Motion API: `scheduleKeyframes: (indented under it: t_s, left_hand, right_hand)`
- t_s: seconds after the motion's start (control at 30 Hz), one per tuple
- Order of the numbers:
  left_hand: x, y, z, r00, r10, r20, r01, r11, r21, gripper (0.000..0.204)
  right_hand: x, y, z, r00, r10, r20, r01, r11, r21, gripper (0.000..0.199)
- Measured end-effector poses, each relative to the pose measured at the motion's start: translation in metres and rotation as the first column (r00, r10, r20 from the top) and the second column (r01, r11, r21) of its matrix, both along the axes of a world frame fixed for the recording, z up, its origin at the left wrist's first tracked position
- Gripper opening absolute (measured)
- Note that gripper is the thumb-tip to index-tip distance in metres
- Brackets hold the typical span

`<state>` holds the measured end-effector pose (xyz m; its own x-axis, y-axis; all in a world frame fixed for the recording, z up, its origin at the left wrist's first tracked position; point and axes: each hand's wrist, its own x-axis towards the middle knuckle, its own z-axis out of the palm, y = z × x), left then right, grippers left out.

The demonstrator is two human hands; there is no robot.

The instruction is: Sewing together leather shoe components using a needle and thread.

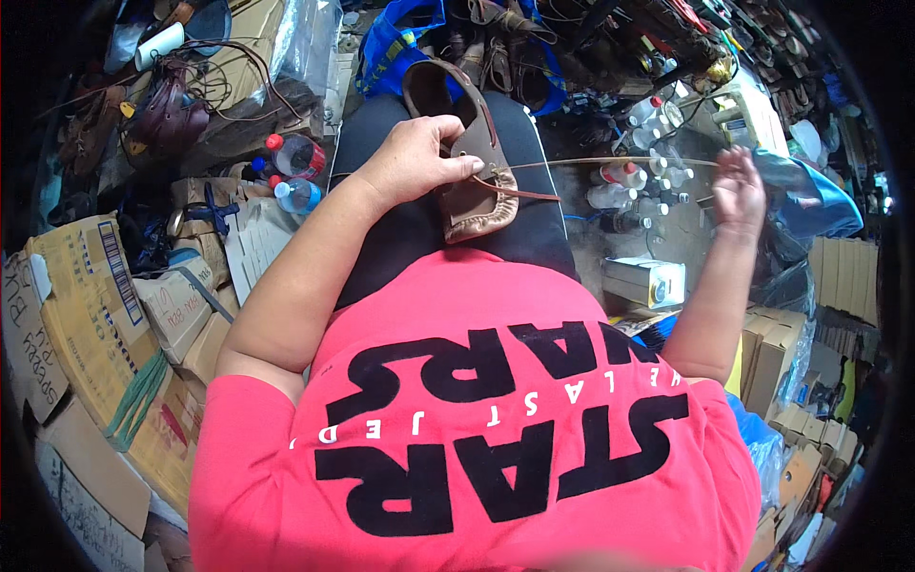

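Note:
A brown leather moccasin (464,212) with a gathered toe seam lies across my lap, its toe towards me. My left hand (419,160) is closed on its side, thumb on top near the seam. From the seam a thin tan leather lace (610,160) stretches nearly straight to the right. At its far end my right hand (739,195) is raised well away from the shoe, with the lace running into its fingers; the exact grip is small and partly hidden. A shorter reddish-brown lace end (534,195) sticks out from the toe.
A blue bag (393,38) of leather shoes stands beyond my knees. Plastic bottles stand at left (300,157) and right (615,195). A rectangular metal can (643,282) sits beside my right thigh. Cardboard boxes (86,276) are piled at left, and dark leather pieces (172,114) lie behind them.

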<state>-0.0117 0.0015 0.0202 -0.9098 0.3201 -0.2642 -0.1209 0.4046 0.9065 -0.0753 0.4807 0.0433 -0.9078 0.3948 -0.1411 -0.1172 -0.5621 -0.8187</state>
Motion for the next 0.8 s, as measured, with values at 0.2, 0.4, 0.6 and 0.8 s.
scheduleKeyframes:
  t_s: [0.2, 0.4, 0.6, 0.8]
  left_hand:
    - [-0.001, -0.001, -0.006, 0.995, -0.023, -0.097, 0.017, 0.998, -0.067, 0.021]
    - [0.001, -0.005, -0.013, 0.999, 0.003, -0.054, 0.006, 0.985, 0.171, 0.021]
    - [0.002, -0.008, -0.015, 0.996, -0.041, -0.080, 0.045, 0.998, 0.043, 0.018]
    - [0.005, -0.008, -0.014, 0.997, -0.024, -0.072, 0.036, 0.985, 0.170, 0.018]
  right_hand:
    - [0.018, -0.006, 0.037, 0.991, -0.135, 0.016, 0.110, 0.870, 0.480, 0.032]
    - [0.062, -0.205, 0.007, 0.764, 0.541, 0.352, -0.557, 0.276, 0.783, 0.015]
    - [0.065, -0.246, -0.005, 0.703, 0.616, 0.354, -0.432, -0.026, 0.902, 0.015]
    - [0.062, -0.247, -0.005, 0.686, 0.612, 0.393, -0.419, -0.109, 0.901, 0.017]
